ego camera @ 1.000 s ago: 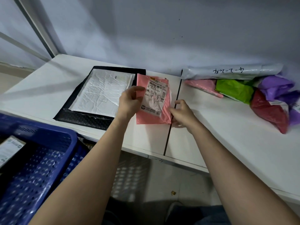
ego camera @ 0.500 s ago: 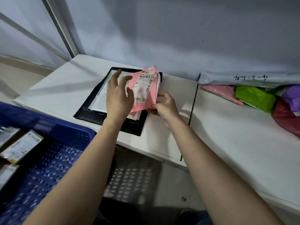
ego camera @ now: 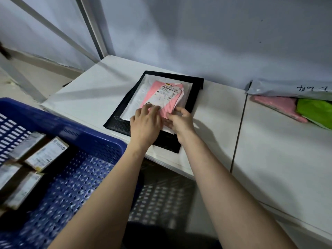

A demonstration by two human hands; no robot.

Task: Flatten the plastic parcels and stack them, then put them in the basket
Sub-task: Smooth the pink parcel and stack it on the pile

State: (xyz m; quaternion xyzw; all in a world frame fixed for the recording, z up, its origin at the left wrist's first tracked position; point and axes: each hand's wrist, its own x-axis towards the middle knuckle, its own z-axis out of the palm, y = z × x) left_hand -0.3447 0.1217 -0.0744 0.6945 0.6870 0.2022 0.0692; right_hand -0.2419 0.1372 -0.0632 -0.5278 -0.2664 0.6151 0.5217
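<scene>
1. Left hand [ego camera: 145, 121] flat, fingers straight, pressing down on near edge of pink parcel [ego camera: 161, 99]; right hand [ego camera: 180, 121] beside it, fingers curled round parcel's near right corner.
2. Pink parcel on top of white parcel [ego camera: 136, 97], itself on black bubble mailer [ego camera: 116, 123], on white table [ego camera: 89, 90] just beyond blue basket [ego camera: 75, 126].
3. Probably light, soft, slippery film; best pressed flat from centre outward, lifted by edges with whole stack.
4. Thin, creased, pink, with white shipping label [ego camera: 166, 93] facing up.
</scene>
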